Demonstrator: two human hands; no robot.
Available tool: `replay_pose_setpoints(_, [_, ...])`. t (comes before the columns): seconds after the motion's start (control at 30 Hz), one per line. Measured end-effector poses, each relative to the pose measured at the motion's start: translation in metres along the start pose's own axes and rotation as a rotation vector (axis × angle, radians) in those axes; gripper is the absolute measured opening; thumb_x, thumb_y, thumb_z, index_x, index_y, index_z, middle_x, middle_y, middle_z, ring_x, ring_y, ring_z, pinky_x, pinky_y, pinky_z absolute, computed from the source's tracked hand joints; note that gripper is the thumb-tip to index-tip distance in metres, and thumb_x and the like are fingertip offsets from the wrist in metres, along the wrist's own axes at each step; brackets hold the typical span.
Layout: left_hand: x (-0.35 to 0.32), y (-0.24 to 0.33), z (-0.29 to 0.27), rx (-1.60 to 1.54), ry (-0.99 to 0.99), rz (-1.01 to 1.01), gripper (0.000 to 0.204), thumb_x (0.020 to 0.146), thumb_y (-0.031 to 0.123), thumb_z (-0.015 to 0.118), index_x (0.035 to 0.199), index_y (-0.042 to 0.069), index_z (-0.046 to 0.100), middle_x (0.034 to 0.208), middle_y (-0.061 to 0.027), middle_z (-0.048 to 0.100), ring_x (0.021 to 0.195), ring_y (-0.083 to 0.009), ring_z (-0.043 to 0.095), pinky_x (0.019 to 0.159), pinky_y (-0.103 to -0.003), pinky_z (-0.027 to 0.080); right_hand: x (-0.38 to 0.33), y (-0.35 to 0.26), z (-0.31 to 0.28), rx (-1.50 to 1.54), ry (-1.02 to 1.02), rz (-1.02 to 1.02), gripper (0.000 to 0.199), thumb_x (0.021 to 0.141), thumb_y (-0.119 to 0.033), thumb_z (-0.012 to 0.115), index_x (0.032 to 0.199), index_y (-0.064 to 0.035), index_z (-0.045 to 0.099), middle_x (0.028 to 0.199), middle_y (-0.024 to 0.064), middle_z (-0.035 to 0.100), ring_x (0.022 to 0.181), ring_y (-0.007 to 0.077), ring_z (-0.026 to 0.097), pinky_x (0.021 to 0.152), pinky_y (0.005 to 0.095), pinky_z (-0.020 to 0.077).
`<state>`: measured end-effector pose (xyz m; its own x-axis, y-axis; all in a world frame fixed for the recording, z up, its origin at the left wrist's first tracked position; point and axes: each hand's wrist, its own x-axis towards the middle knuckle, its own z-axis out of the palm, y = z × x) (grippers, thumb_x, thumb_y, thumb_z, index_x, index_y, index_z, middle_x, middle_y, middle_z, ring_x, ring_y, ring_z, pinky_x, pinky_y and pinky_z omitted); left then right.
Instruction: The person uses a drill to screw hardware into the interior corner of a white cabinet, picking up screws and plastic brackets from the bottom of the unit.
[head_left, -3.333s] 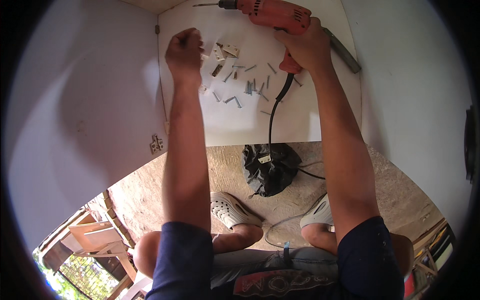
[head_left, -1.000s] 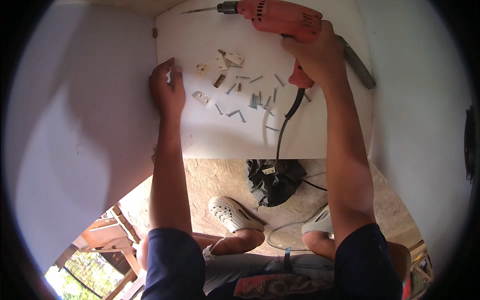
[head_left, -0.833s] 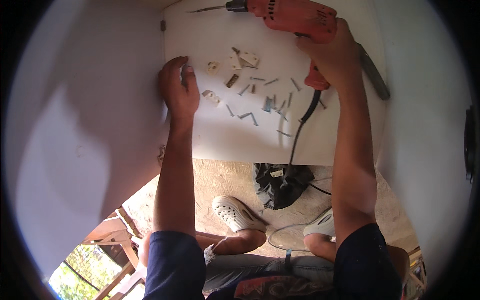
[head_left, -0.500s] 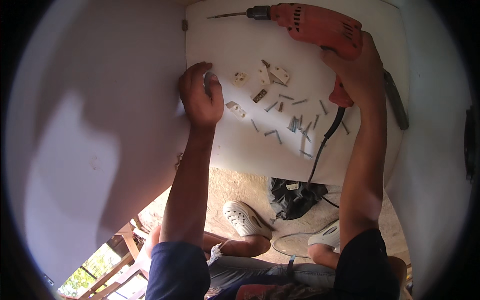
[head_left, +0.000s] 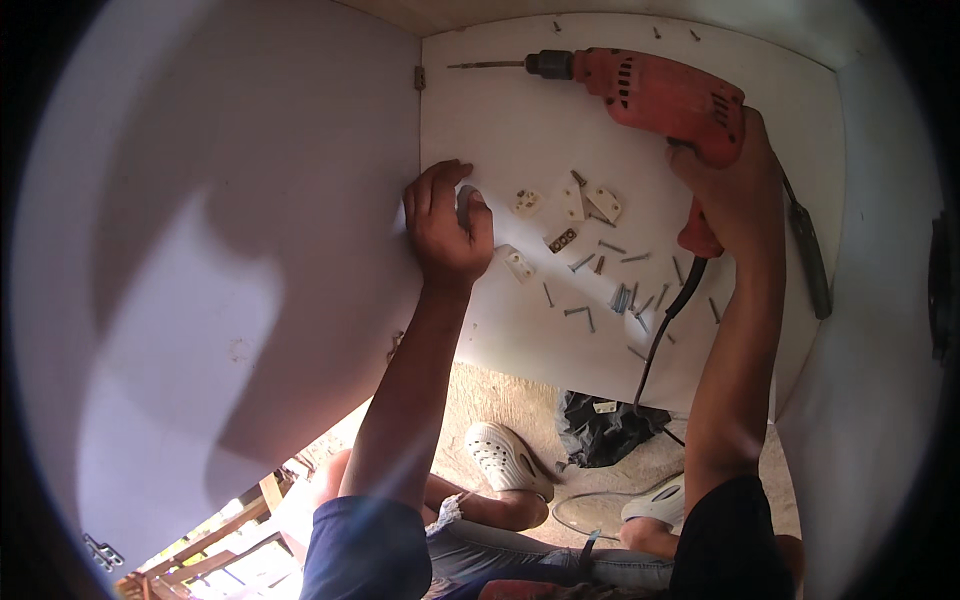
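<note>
My right hand (head_left: 735, 185) is wrapped round the handle of a red corded power drill (head_left: 665, 95). The drill lies sideways above the far part of a white panel (head_left: 520, 120), its long thin bit (head_left: 485, 65) pointing left. My left hand (head_left: 448, 230) is at the panel's left side, beside the upright panel, its fingers curved and thumb apart. No held object shows in it. Between my hands lie loose screws (head_left: 620, 298), several cream plastic brackets (head_left: 605, 204) and a brown strip with holes (head_left: 562, 240).
A large pale panel (head_left: 330, 250) rises on the left, with a small hinge (head_left: 419, 78) at its far end. A dark long-handled tool (head_left: 810, 262) lies by the right edge. Below are a black plastic bag (head_left: 600, 440), the drill's cord (head_left: 650, 370) and my cream clogs (head_left: 505, 458).
The view has shifted, so the scene sits lower and further right, and a few small screws at the panel's far edge now show. Both hands and the drill keep nearly the same places over the panel.
</note>
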<state>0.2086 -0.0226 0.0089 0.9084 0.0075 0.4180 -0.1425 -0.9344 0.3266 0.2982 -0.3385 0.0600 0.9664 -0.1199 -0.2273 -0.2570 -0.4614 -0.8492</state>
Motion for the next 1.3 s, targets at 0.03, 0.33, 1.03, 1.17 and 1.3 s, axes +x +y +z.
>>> replay_pose_setpoints(0.03, [0.0, 0.0, 0.0, 0.003, 0.0, -0.001, 0.032, 0.091, 0.006, 0.062, 0.121, 0.0, 0.069, 0.123, -0.0189, 0.069, 0.116, -0.038, 0.062, 0.104, -0.048, 0.049, 0.002, 0.001, 0.002, 0.006, 0.002, -0.037, 0.056, 0.078, -0.025, 0.084, 0.122, 0.0006, 0.061, 0.104, 0.017, 0.078, 0.092, 0.0299, 0.078, 0.088, 0.0407, 0.0604])
replay_pose_setpoints(0.33, [0.0, -0.001, 0.003, 0.009, -0.007, -0.011, 0.032, 0.09, 0.007, 0.061, 0.12, 0.0, 0.069, 0.124, -0.019, 0.069, 0.117, -0.0379, 0.061, 0.105, -0.048, 0.047, 0.011, -0.01, 0.017, 0.009, -0.037, -0.089, 0.055, 0.079, -0.024, 0.083, 0.123, -0.001, 0.06, 0.103, 0.018, 0.079, 0.092, 0.0311, 0.08, 0.087, 0.0416, 0.0616])
replay_pose_setpoints(1.03, [0.0, -0.001, 0.006, 0.037, -0.021, 0.004, 0.037, 0.084, 0.009, 0.062, 0.12, 0.001, 0.067, 0.126, -0.0192, 0.066, 0.117, -0.0399, 0.06, 0.105, -0.051, 0.046, 0.018, -0.015, 0.027, -0.053, -0.055, -0.128, 0.057, 0.078, -0.023, 0.08, 0.122, 0.002, 0.057, 0.102, 0.0211, 0.078, 0.091, 0.0363, 0.08, 0.086, 0.0446, 0.0627])
replay_pose_setpoints(1.17, [0.0, -0.002, 0.007, 0.078, -0.012, 0.019, 0.037, 0.085, 0.009, 0.062, 0.12, 0.0, 0.067, 0.126, -0.0194, 0.066, 0.115, -0.0401, 0.059, 0.104, -0.051, 0.047, 0.023, -0.014, 0.027, -0.075, -0.071, -0.142, 0.058, 0.078, -0.022, 0.08, 0.123, 0.0038, 0.055, 0.102, 0.0232, 0.077, 0.092, 0.0377, 0.079, 0.085, 0.0454, 0.0626])
replay_pose_setpoints(1.3, [0.0, 0.0, 0.007, 0.089, -0.021, 0.02, 0.034, 0.088, 0.006, 0.06, 0.12, -0.001, 0.066, 0.124, -0.0187, 0.067, 0.116, -0.0385, 0.06, 0.106, -0.049, 0.045, 0.024, -0.02, 0.027, -0.066, -0.104, -0.099, 0.057, 0.078, -0.022, 0.08, 0.122, 0.0044, 0.056, 0.102, 0.0246, 0.077, 0.093, 0.0389, 0.079, 0.085, 0.046, 0.0625])
